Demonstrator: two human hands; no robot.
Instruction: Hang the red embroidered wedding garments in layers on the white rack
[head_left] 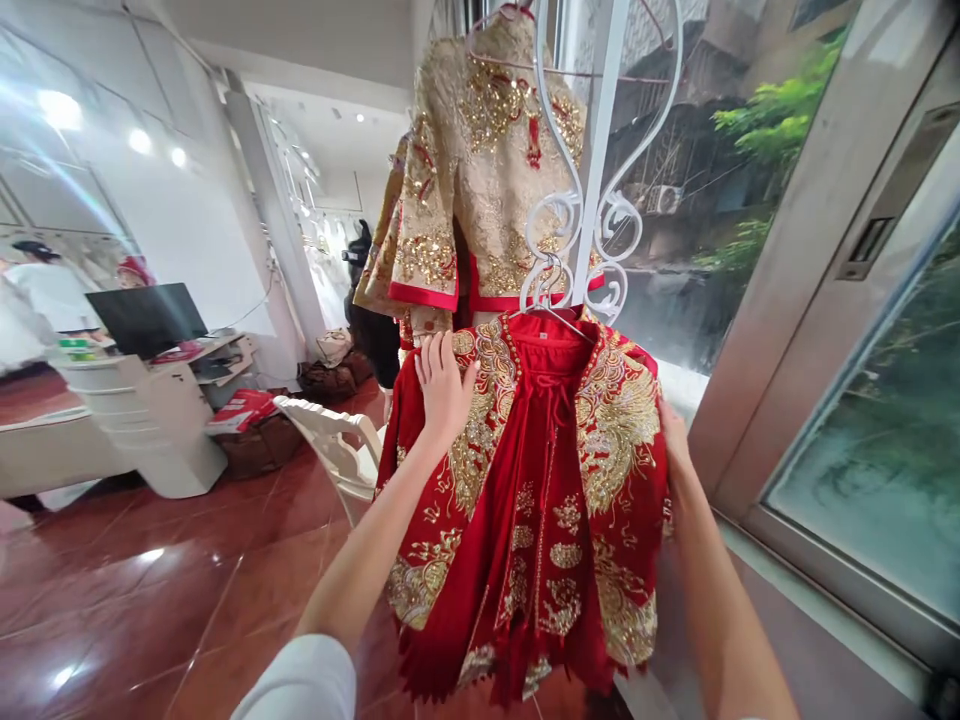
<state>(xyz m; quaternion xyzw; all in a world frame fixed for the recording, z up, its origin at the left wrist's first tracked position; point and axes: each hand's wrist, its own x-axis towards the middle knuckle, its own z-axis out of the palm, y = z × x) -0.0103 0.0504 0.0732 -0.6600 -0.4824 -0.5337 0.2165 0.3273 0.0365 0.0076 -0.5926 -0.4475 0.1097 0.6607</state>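
Observation:
A red jacket (pixel 555 490) with heavy gold embroidery hangs open on a hanger from a white scrolled metal stand (pixel 581 215). My left hand (pixel 444 385) lies flat on the jacket's left shoulder, fingers stretched upward. My right hand (pixel 675 440) presses against the jacket's right edge at the sleeve, with its fingers hidden behind the cloth. Above, a gold and red embroidered jacket (pixel 480 170) hangs higher on the same stand.
A white chair (pixel 337 445) stands just left of the garment. Farther left are a white desk (pixel 142 420) with a dark monitor (pixel 146 318), and bags on the glossy red tile floor (pixel 150 600). A large window (pixel 862 400) runs along the right.

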